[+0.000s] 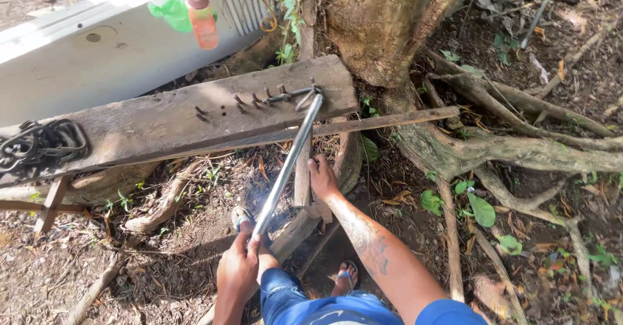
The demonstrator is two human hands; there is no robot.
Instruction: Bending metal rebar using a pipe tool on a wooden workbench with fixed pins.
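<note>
Your left hand point(237, 270) low centre, closed round the metal pipe point(287, 166), your right hand point(322, 177) mid-frame — fingers resting on a wooden post point(302, 179), pipe tip at the plank point(175, 117) nails.

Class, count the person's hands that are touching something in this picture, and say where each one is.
2. The left hand grips the lower end of the metal pipe. The right hand rests on a wooden post beneath the wooden plank. No other hands show.

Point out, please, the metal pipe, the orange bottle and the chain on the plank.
metal pipe point(289, 163), head view, middle of its shaft.
orange bottle point(203, 21), head view, its body.
chain point(36, 144), head view, the bunched links.
</note>
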